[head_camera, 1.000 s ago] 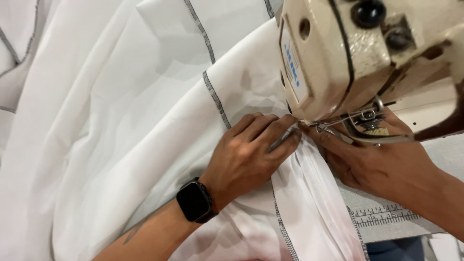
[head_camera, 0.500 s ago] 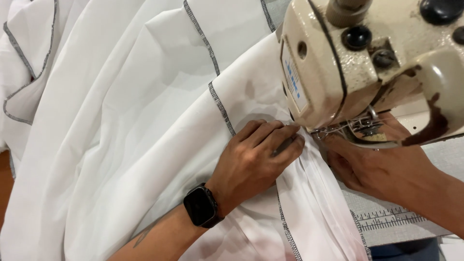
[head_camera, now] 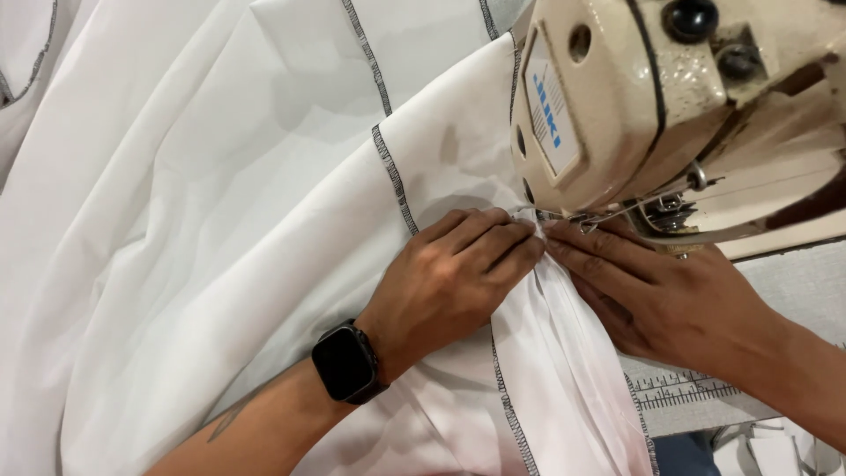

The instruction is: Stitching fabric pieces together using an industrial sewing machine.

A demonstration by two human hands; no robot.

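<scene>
A person's two hands meet at a fold of white cloth (head_camera: 264,203) just in front of a cream sewing machine (head_camera: 652,97). The left hand (head_camera: 449,282), with a black watch (head_camera: 346,363) on its wrist, lies palm down on the cloth, fingers curled and pressing the fold; its grip is closed on the cloth. The right hand (head_camera: 661,295) comes in from the right, fingers flat and together, pinning the same fold from the other side. The fingertips of both hands touch or nearly touch right below the machine's presser foot (head_camera: 608,213).

The fold's long axis runs from the foot down toward the person, between the hands. A dark-stitched hem (head_camera: 511,414) follows it. Both hands are about equally near the foot. The rest of the cloth spreads far left. A ruler strip (head_camera: 683,390) shows on the grey surface (head_camera: 793,273) under the right wrist.
</scene>
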